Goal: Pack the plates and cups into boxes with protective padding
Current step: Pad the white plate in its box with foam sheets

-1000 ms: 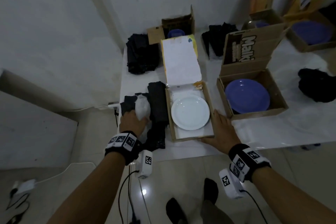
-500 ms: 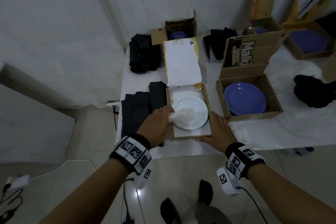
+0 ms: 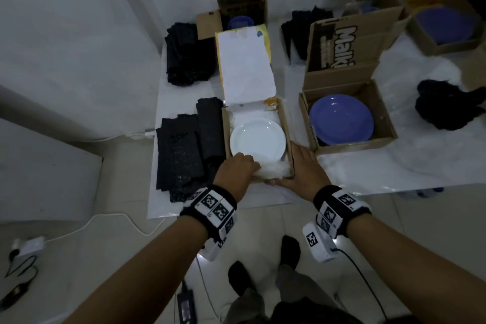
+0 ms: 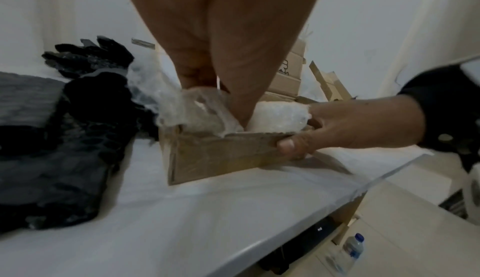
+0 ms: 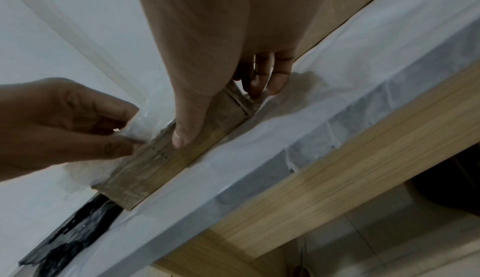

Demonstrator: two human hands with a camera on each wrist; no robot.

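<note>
A white plate (image 3: 257, 142) lies in a shallow cardboard box (image 3: 289, 123) whose lid stands open behind it. My left hand (image 3: 236, 168) pinches a wad of clear bubble wrap (image 3: 271, 171) and holds it inside the box's near edge, just in front of the plate. The left wrist view has the bubble wrap (image 4: 205, 109) bulging above the box's front wall (image 4: 221, 156). My right hand (image 3: 302, 168) grips the near right corner of the box. Its thumb (image 5: 187, 125) presses on the front wall (image 5: 155, 158) and its fingers (image 5: 262, 76) lie along the side.
A second box (image 3: 386, 123) with a blue plate (image 3: 342, 123) stands just to the right. Black padding sheets (image 3: 184, 150) are piled left of the white plate's box, with more piles and boxes behind. The table's front edge (image 4: 298, 226) is close to my wrists.
My left hand carried the bubble wrap from the black padding pile on the left, across the plate, to the box's near edge. My right hand stayed on the box's corner.
</note>
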